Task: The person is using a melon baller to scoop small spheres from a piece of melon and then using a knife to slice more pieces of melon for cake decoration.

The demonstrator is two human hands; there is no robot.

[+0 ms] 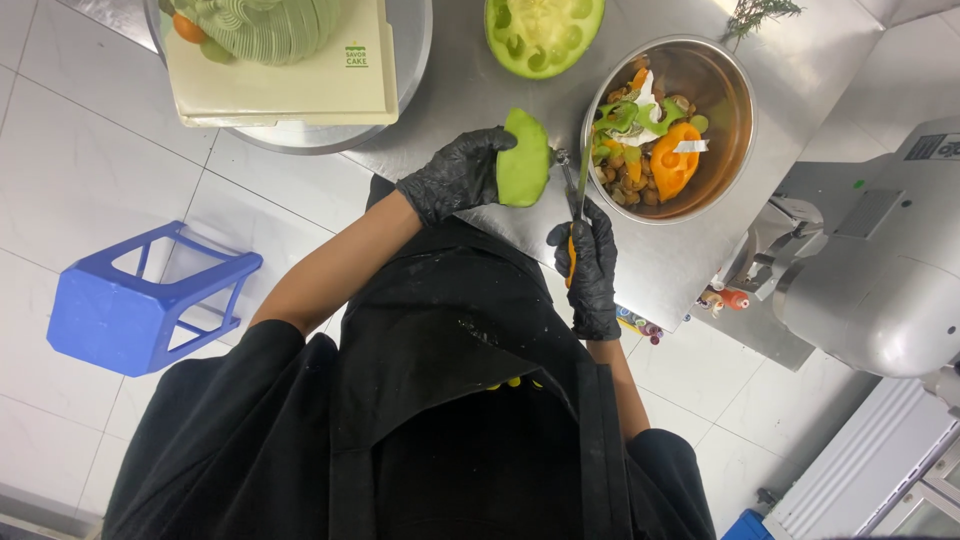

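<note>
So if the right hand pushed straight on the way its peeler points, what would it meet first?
Most likely the steel bowl: the right hand aims its peeler up beside the green fruit piece, toward the bowl's near rim. Depth is unclear.

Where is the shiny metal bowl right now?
In the head view the metal bowl sits on the steel counter at upper right, just right of the peeler in the right hand, with the cut green melon half up-left of it.

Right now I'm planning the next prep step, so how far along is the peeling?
Done: green and orange scraps already fill the steel bowl. In hand: left hand holds a green fruit piece, right hand works a peeler. Left: the halved green fruit sits untouched.
</note>
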